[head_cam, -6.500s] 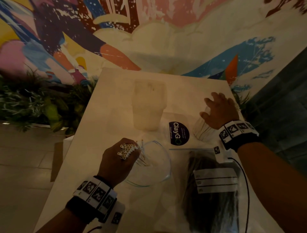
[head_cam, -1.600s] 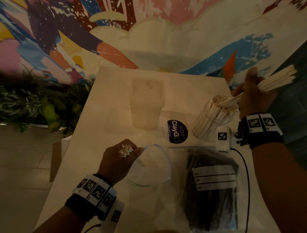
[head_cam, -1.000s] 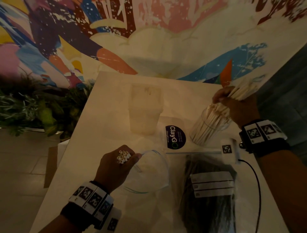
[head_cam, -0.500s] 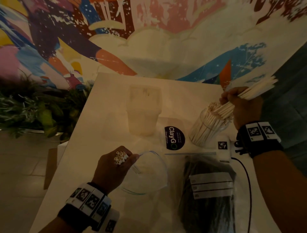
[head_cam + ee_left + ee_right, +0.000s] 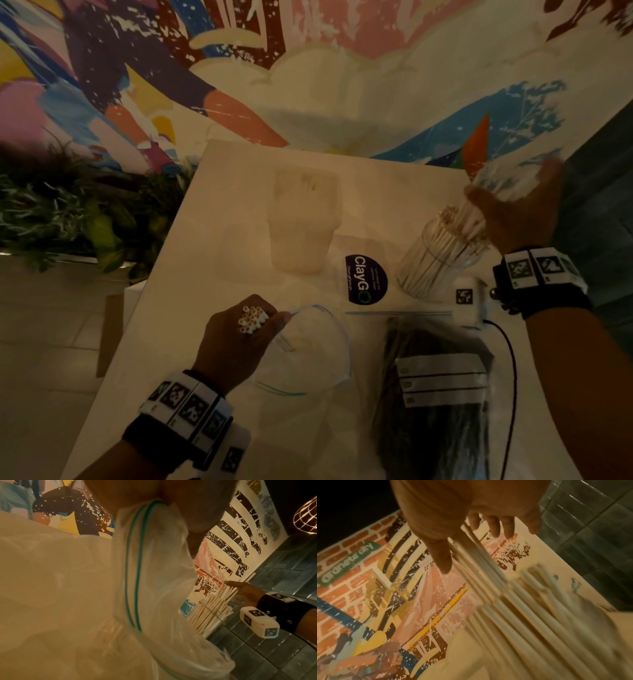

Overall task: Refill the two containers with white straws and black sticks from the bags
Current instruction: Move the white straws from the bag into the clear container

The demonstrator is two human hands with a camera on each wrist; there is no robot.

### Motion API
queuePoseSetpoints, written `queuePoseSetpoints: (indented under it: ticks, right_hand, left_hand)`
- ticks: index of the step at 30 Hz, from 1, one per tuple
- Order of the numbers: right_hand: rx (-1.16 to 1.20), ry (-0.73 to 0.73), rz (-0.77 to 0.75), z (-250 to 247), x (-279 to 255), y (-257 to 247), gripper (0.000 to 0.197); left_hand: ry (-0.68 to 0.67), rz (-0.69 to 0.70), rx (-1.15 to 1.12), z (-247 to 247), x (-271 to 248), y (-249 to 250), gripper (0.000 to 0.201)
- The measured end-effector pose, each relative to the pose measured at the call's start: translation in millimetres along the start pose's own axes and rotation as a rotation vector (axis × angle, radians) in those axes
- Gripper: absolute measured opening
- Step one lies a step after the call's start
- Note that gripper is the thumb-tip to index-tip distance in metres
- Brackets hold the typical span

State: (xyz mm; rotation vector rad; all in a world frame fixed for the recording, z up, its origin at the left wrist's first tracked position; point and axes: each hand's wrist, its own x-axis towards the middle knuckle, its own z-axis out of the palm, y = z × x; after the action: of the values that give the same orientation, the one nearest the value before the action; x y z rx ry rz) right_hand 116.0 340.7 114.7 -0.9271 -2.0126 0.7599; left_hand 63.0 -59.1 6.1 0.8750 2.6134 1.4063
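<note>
My left hand (image 5: 239, 339) grips a small bundle of white straws (image 5: 251, 318) upright in its fist and pinches the rim of the clear zip bag (image 5: 308, 353), which fills the left wrist view as the zip bag (image 5: 85, 588). My right hand (image 5: 513, 212) hovers over the clear jar (image 5: 442, 253) with fingers spread; blurred white straws (image 5: 522, 608) slide past its palm into the jar. The jar is packed with straws (image 5: 211, 612). A frosted container (image 5: 303, 222) stands at the table's middle. The bag of black sticks (image 5: 435, 394) lies in front of the jar.
The pale table (image 5: 222, 205) ends at a painted wall behind. Plants (image 5: 68, 212) line the left side, dark tiles the right. A round dark ClayGo sticker (image 5: 365, 279) lies between the containers. A black cable (image 5: 510, 359) runs along the sticks bag.
Half a second ago my right hand gripped a bundle of straws above the jar; now its fingers are spread and the straws slide down. My left hand has stayed put.
</note>
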Motion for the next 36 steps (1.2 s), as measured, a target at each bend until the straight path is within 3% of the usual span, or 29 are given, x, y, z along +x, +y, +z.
queuePoseSetpoints:
  ticks: [2,4,6,7,9,10,12,15,17,19,20,24,28,30,32,33,34,36]
  right_hand:
    - [0.033,0.165,-0.169,-5,4,-12,0.097]
    - [-0.060,0.245,-0.349,-7,6,-20,0.083]
    - [-0.211,0.139,-0.477,3,10,-18,0.063]
    - [-0.320,-0.006,-0.479,10,10,-15,0.056]
    - [-0.525,-0.308,-0.382,21,4,-3,0.070]
    - [-0.591,-0.363,-0.329,23,2,1,0.077]
    - [-0.631,-0.303,-0.257,22,1,0,0.079]
    - [-0.602,-0.189,-0.327,24,-6,-14,0.073]
    - [-0.708,-0.401,-0.316,31,-13,-19,0.074]
    - [-0.897,-0.640,-0.204,37,-18,-13,0.076]
    - [-0.936,-0.655,-0.171,37,-19,-10,0.078]
    - [-0.885,-0.436,-0.137,36,-22,-6,0.078]
    - [-0.973,-0.542,-0.064,34,-30,2,0.085]
    - [-0.884,-0.398,-0.142,27,-38,-7,0.092]
    - [-0.599,-0.217,-0.320,18,-54,-29,0.087]
    - [-0.399,-0.193,-0.368,16,-70,-41,0.078]
    - [-0.209,-0.263,-0.355,16,-90,-53,0.067]
    - [0.022,-0.629,-0.202,18,-138,-69,0.058]
  left_hand:
    - [0.019,0.000,-0.019,0,1,0,0.033]
    - [0.024,0.007,-0.018,0,1,3,0.033]
    - [0.034,0.005,-0.030,0,0,4,0.034]
    - [0.037,0.000,-0.047,0,0,4,0.034]
    - [0.034,-0.013,-0.071,0,-1,3,0.034]
    - [0.030,-0.015,-0.071,0,-2,3,0.034]
    - [0.025,-0.026,-0.075,-1,-2,2,0.034]
    - [0.032,-0.015,-0.077,-2,-4,1,0.034]
    - [0.031,-0.006,-0.082,-2,-4,1,0.033]
    - [0.023,-0.015,-0.103,-1,-3,3,0.033]
    - [0.016,-0.020,-0.108,-1,-2,3,0.033]
    - [0.004,-0.016,-0.029,-2,0,4,0.032]
    - [-0.040,-0.049,0.015,-4,-1,11,0.030]
    - [-0.115,-0.094,0.053,-9,2,16,0.037]
    - [-0.212,-0.122,0.083,-14,6,18,0.051]
    - [-0.261,-0.132,0.090,-16,7,18,0.059]
    - [-0.313,-0.141,0.098,-17,7,17,0.065]
    - [-0.384,-0.134,0.118,-19,7,16,0.068]
